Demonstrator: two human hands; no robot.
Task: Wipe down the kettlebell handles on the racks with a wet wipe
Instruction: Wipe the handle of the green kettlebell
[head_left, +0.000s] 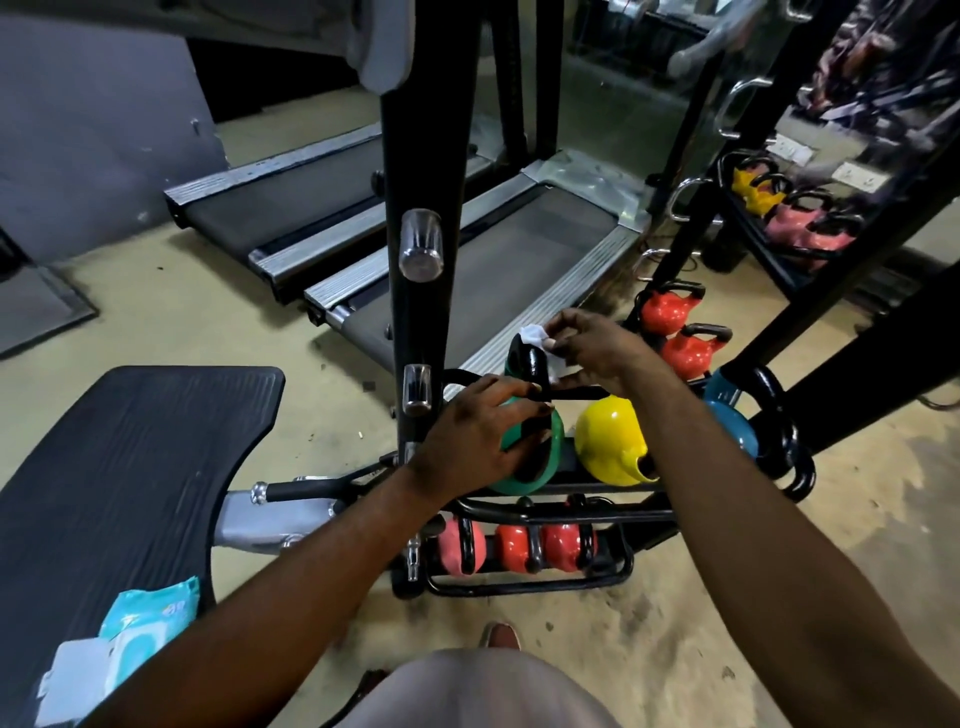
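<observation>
A green kettlebell (550, 447) lies tipped on the upper shelf of a low black rack (545, 512), its black handle (527, 358) pointing away from me. My left hand (475, 436) is shut on the green body. My right hand (597, 351) presses a white wet wipe (535, 335) against the black handle. A yellow kettlebell (610, 441) sits beside the green one, and a blue kettlebell (732, 421) stands further right. Three red kettlebells (514, 545) fill the lower shelf.
A black upright post (415, 291) with clear pegs stands just left of the rack. A black padded bench (119, 467) at left carries a wipes packet (130, 634). Treadmills (488, 254) lie beyond. Two orange kettlebells (675, 332) sit behind, near a mirror at right.
</observation>
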